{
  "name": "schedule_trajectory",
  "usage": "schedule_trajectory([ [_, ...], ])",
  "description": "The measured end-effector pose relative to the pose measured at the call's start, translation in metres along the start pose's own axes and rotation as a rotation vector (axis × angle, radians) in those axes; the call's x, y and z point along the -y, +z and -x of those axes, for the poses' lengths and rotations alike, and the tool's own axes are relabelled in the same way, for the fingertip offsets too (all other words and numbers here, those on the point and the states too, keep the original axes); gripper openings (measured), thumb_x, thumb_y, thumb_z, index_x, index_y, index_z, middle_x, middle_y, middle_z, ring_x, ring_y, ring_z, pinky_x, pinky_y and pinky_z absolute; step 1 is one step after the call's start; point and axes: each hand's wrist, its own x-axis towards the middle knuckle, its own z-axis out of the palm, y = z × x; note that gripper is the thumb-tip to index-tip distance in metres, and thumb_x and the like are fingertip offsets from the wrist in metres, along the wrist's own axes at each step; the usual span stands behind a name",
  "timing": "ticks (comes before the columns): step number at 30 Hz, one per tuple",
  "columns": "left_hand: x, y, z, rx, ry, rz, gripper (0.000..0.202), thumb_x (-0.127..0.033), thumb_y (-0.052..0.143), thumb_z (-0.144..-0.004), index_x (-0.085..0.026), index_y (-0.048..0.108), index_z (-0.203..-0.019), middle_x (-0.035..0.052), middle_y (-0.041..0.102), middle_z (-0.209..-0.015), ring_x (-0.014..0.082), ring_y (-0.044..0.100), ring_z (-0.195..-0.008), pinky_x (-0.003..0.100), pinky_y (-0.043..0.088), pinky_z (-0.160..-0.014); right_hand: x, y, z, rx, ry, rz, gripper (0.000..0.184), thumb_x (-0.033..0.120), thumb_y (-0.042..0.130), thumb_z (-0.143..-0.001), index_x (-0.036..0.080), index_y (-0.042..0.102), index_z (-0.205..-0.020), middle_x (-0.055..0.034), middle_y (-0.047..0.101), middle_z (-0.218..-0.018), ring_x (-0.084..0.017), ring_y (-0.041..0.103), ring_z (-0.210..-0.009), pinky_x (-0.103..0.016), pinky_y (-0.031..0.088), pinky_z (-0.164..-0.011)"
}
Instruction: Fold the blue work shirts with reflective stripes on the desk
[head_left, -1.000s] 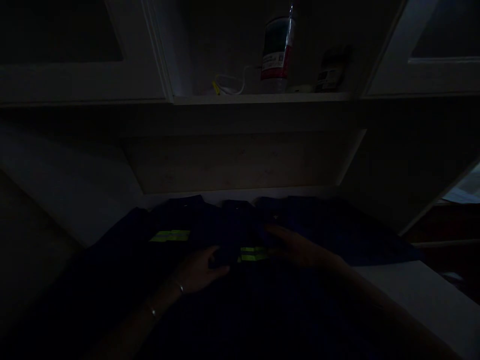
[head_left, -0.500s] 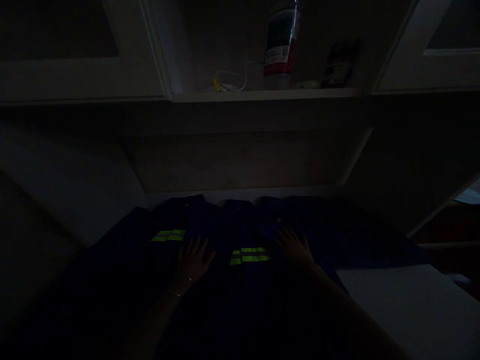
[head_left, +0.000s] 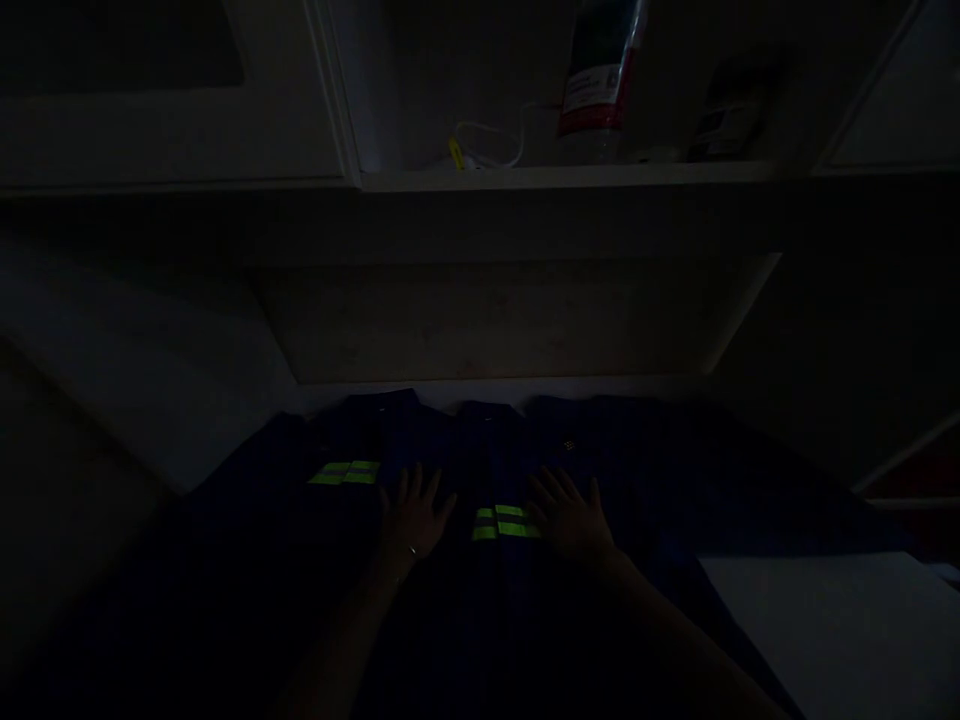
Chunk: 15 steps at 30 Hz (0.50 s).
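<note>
A dark blue jacket [head_left: 480, 600] with a collar lies spread out in very dim light. Yellow-green reflective strips [head_left: 343, 473] cross its left part, and a second pair of strips [head_left: 508, 522] crosses the middle. My left hand [head_left: 416, 515] rests flat on the cloth between the two pairs, fingers spread, a thin bracelet at the wrist. Flat on the fabric too, my right hand [head_left: 570, 515] has its fingers apart and its fingertips at the right end of the middle strips. Whether it is one garment or two side by side, I cannot tell.
Behind the cloth stands a recessed back panel [head_left: 487, 320]. Overhead, a shelf [head_left: 585, 178] carries a bottle [head_left: 596, 90], a white cable [head_left: 499, 150] and a dark box [head_left: 724, 125]. A white surface [head_left: 825, 610] shows at the lower right.
My left hand has slid to the right and slightly up over the cloth. My right hand has shifted left and a little down, onto the end of the middle strips. The view has shifted slightly.
</note>
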Motion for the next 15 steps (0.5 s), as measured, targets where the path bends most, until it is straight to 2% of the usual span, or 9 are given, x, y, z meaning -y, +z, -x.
schedule_trajectory([
  [2,0.000,0.004,0.000,-0.011,-0.012,-0.011,0.077,-0.075,0.018,-0.087,-0.035,0.029,-0.152,0.0139,0.018,-0.163,0.0432,0.011,-0.148,0.079,0.006,-0.107,-0.001,0.002,0.001,-0.008,-0.011,0.016,0.062,0.062,0.023,-0.098,0.033,0.029,-0.152,-0.0041,0.024,-0.160,-0.035,0.019,-0.147,-0.077,-0.003,-0.108],
  [4,-0.003,-0.001,0.000,-0.009,-0.015,-0.025,0.078,-0.074,0.020,-0.087,-0.032,0.029,-0.152,0.0178,0.019,-0.162,0.0461,0.014,-0.147,0.080,0.008,-0.105,-0.003,-0.003,0.000,-0.003,-0.012,0.026,0.064,0.062,0.026,-0.097,0.030,0.029,-0.153,-0.0067,0.025,-0.160,-0.036,0.020,-0.146,-0.078,-0.001,-0.107],
  [7,-0.015,-0.018,0.009,-0.057,0.038,-0.050,0.071,-0.061,0.023,-0.094,-0.021,0.030,-0.152,0.0212,0.024,-0.160,0.0439,0.021,-0.146,0.074,0.011,-0.111,-0.004,-0.019,-0.002,0.064,-0.052,0.008,0.058,0.057,0.030,-0.098,0.031,0.036,-0.149,-0.0068,0.025,-0.160,-0.037,0.020,-0.146,-0.079,0.003,-0.106],
  [9,-0.019,-0.032,0.030,-0.113,0.109,-0.037,0.063,-0.048,0.021,-0.098,-0.016,0.035,-0.150,0.0185,0.028,-0.159,0.0386,0.026,-0.145,0.069,0.012,-0.115,-0.002,-0.030,0.003,0.095,-0.075,-0.058,0.050,0.047,0.027,-0.101,0.031,0.041,-0.146,-0.0059,0.030,-0.158,-0.034,0.024,-0.146,-0.076,0.009,-0.109],
  [11,-0.013,-0.045,0.067,-0.148,0.161,0.025,0.058,-0.043,0.021,-0.098,-0.018,0.043,-0.145,0.0129,0.035,-0.157,0.0331,0.032,-0.144,0.065,0.014,-0.118,0.002,-0.039,0.022,0.010,-0.068,-0.152,0.049,0.038,0.024,-0.101,0.026,0.044,-0.144,-0.0086,0.042,-0.152,-0.028,0.035,-0.141,-0.066,0.017,-0.115],
  [13,0.008,-0.050,0.121,-0.182,0.157,0.115,0.054,-0.047,0.028,-0.096,-0.025,0.050,-0.140,0.0059,0.045,-0.152,0.0288,0.039,-0.140,0.058,0.016,-0.122,0.006,-0.043,0.063,-0.141,-0.057,-0.255,0.049,0.037,0.026,-0.100,0.021,0.047,-0.142,-0.0113,0.056,-0.139,-0.025,0.048,-0.132,-0.056,0.024,-0.117],
  [15,0.039,-0.044,0.185,-0.200,-0.019,0.209,0.048,-0.048,0.037,-0.091,-0.035,0.058,-0.133,0.0016,0.057,-0.140,0.0276,0.047,-0.134,0.050,0.035,-0.117,0.003,-0.039,0.121,-0.218,-0.047,-0.376,0.045,0.042,0.033,-0.098,0.026,0.053,-0.135,-0.0097,0.063,-0.129,-0.027,0.055,-0.123,-0.053,0.036,-0.111],
])
